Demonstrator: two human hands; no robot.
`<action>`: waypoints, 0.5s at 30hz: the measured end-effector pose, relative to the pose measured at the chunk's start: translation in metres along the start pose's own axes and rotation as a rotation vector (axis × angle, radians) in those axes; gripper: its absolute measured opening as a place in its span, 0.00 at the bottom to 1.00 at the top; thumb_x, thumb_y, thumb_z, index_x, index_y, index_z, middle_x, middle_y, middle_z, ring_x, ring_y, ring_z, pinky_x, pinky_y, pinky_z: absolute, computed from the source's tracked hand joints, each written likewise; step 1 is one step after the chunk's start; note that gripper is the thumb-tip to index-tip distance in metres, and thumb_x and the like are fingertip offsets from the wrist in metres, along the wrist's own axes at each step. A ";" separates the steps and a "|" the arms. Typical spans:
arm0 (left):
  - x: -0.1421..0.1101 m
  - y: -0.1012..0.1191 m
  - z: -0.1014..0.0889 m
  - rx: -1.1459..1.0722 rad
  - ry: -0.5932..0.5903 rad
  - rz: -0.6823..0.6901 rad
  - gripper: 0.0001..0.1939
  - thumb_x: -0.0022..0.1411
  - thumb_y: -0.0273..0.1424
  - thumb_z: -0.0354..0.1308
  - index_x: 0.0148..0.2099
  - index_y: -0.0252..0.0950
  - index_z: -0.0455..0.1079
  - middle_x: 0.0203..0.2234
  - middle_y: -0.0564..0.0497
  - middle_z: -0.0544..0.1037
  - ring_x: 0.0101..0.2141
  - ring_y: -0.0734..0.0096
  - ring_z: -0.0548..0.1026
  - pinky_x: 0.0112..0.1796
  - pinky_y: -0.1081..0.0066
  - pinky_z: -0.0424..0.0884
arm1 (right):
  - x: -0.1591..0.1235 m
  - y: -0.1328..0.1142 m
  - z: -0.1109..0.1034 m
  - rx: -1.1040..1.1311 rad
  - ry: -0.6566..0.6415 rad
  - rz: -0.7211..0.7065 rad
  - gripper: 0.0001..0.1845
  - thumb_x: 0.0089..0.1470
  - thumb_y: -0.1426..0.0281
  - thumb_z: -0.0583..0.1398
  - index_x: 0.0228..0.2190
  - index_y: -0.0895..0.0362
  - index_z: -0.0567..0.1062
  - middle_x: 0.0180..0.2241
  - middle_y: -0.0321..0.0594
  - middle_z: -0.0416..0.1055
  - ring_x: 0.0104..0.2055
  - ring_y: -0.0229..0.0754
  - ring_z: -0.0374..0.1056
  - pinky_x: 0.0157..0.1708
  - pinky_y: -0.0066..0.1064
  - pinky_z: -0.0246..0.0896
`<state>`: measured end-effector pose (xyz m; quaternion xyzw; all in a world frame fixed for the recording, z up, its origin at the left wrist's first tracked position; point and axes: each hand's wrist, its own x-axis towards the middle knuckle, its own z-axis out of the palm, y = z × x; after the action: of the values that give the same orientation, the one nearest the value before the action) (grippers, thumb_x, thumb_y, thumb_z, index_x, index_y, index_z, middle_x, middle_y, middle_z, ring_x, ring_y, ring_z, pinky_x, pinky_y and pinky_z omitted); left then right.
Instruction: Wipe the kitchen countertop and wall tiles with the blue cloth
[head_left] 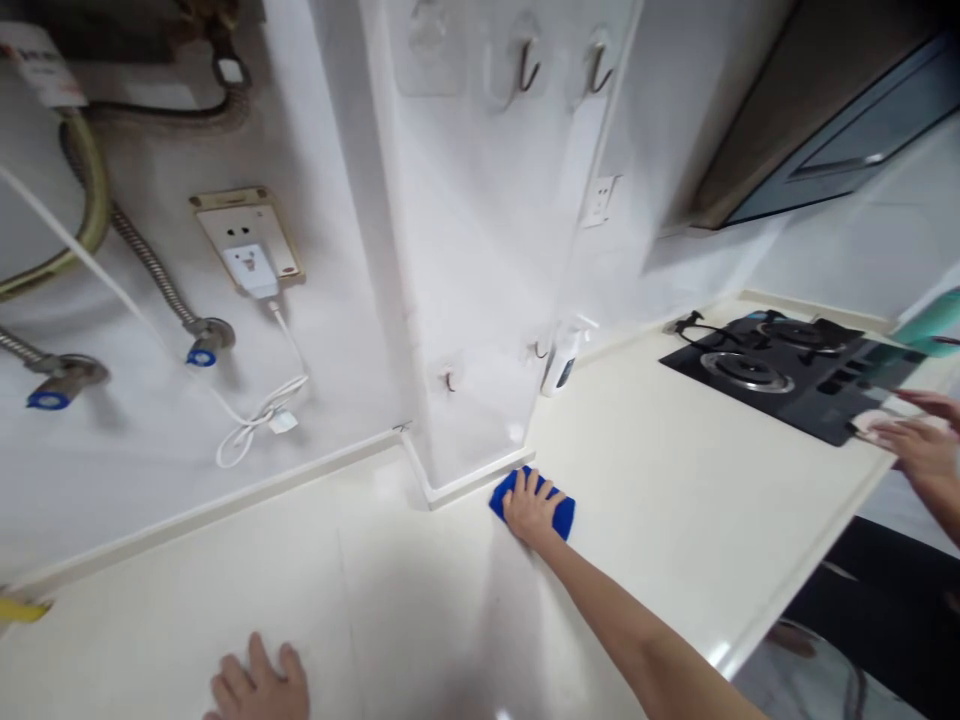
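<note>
My right hand presses a blue cleaning cloth onto the white countertop, close to the foot of the wall pillar. Its fingers lie bent over the cloth, with blue showing on both sides. Low in the view, my left hand rests on the counter with its fingers apart and nothing in it. A white pump bottle stands by the pillar, beyond the cloth.
A black gas hob is at the right, where another person's hands hold a pale cloth at its edge. A range hood hangs above. White cable, pipe valves and pillar hooks line the walls.
</note>
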<state>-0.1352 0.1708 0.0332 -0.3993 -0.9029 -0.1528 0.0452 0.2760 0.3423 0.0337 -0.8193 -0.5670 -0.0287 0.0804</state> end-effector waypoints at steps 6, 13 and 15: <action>-0.010 0.007 -0.008 -0.020 0.039 -0.008 0.36 0.65 0.45 0.32 0.66 0.30 0.59 0.66 0.30 0.57 0.67 0.45 0.50 0.61 0.41 0.50 | -0.093 -0.085 0.008 0.078 -0.165 -0.412 0.37 0.62 0.60 0.47 0.66 0.67 0.52 0.69 0.62 0.44 0.68 0.74 0.39 0.62 0.71 0.24; -0.011 0.002 -0.001 0.019 0.023 -0.022 0.34 0.65 0.41 0.36 0.67 0.30 0.58 0.67 0.30 0.55 0.68 0.45 0.47 0.60 0.39 0.53 | -0.118 -0.124 -0.021 0.272 -0.334 -1.157 0.37 0.63 0.54 0.47 0.68 0.56 0.51 0.71 0.52 0.39 0.72 0.62 0.31 0.67 0.62 0.23; -0.010 0.001 0.000 0.034 0.015 -0.024 0.33 0.65 0.41 0.36 0.67 0.30 0.58 0.67 0.31 0.55 0.69 0.45 0.47 0.60 0.39 0.53 | -0.100 -0.136 -0.028 0.279 -0.374 -1.253 0.36 0.62 0.55 0.49 0.67 0.54 0.53 0.71 0.50 0.42 0.72 0.60 0.32 0.67 0.60 0.24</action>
<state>-0.1275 0.1638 0.0316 -0.3866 -0.9097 -0.1406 0.0568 0.1146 0.2924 0.0608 -0.3082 -0.9384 0.1463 0.0543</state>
